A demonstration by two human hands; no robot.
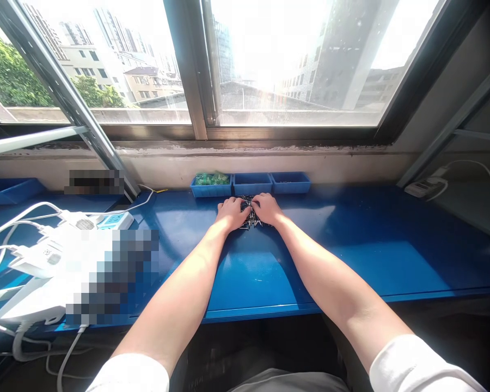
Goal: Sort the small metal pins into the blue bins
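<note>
A small heap of dark and silvery screw-like pieces point(251, 218) lies on the blue tabletop, just in front of three blue bins. At the left side of the heap is my left hand point(232, 213), its fingers curled over the pieces. My right hand point(266, 208) touches the heap from the right, fingers bent inward. What either hand pinches, if anything, is too small to make out. The left bin point(212, 190) holds green bagged items, the middle bin point(252, 183) stands behind the hands, and the right bin point(291, 183) has a few small bits inside.
White chargers, cables and a power strip point(118, 220) crowd the table's left side. Another blue tray point(12, 190) sits at the far left. Metal frame legs stand at both sides. A white adapter point(426, 185) with a cable lies at the right rear, and a window rises behind.
</note>
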